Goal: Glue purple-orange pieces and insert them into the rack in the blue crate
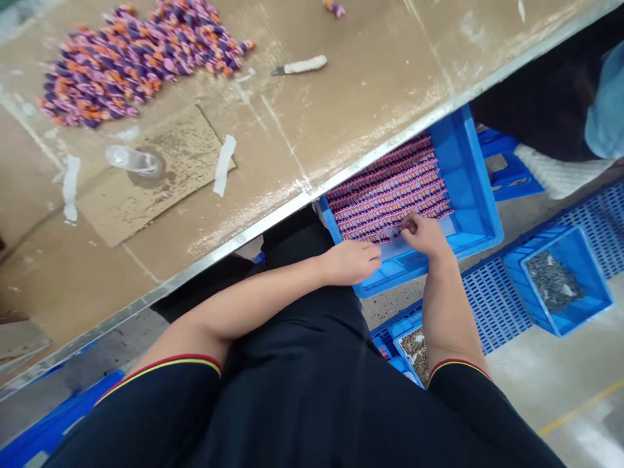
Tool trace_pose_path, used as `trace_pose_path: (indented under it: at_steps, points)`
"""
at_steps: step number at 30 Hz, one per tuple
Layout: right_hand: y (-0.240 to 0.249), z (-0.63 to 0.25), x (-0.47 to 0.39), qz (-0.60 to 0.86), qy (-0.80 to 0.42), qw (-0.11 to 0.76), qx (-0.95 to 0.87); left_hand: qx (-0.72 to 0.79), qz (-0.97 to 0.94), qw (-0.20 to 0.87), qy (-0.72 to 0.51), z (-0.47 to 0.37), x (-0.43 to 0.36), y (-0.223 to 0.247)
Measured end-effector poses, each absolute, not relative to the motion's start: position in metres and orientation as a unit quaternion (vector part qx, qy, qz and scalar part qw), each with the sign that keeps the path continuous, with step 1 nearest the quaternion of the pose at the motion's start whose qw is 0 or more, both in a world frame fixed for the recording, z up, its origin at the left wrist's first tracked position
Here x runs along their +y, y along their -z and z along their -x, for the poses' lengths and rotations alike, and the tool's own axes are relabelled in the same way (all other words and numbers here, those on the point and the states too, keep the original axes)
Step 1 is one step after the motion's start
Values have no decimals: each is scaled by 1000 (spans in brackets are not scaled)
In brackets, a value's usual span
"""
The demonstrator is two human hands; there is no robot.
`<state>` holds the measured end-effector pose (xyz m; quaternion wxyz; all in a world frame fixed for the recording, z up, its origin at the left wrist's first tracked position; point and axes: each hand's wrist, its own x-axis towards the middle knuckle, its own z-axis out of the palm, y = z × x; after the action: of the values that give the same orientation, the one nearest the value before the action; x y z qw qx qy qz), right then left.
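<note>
A blue plastic crate (480,195) sits below the table's edge. Inside it, small twisted pieces (390,188) in pink, purple and orange lie in rows over a pale sheet. My left hand (353,262) rests over the crate's near left side, fingers curled together at the end of the nearest row; its fingertips are partly hidden. To its right, my right hand (425,234) is closed in a pinch above the same row. Whatever lies between its fingers is too small and dark to tell.
On the brown table (370,84) are a heap of the same pieces (146,58), a white-handled knife (305,65) and a clear bottle (146,164) on taped cardboard (188,175). A blue bin (592,292) of grey bits stands on the right. Another person's sleeve (607,104) shows at upper right.
</note>
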<state>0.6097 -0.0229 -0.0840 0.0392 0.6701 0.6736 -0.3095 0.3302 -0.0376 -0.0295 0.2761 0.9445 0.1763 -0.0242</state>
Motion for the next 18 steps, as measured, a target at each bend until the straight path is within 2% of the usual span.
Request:
trace_pose_path:
  at_steps: [1,3,6,10,13,16,18]
  points:
    - [82,-609,-23,-692,292,5,660,174,-948,267,-5,-305,-47,21]
    - [77,-608,-22,-731,254,-52,631,203,-938,218,-177,-250,-70,1]
    - [65,-600,-23,-778,188,-116,589,340,-870,149,-324,-170,-112,-28]
    - [40,-570,-25,-792,117,-224,556,482,-780,23,-399,-88,-167,-58]
    - [13,-524,-17,-755,63,-281,590,548,-691,-118,-457,-45,-190,-68]
    - [-20,-460,5,-688,41,-314,653,570,-629,-242,-471,-9,-199,-76]
    - [-41,-411,28,-631,51,-305,712,550,-634,-290,-461,11,-202,-85]
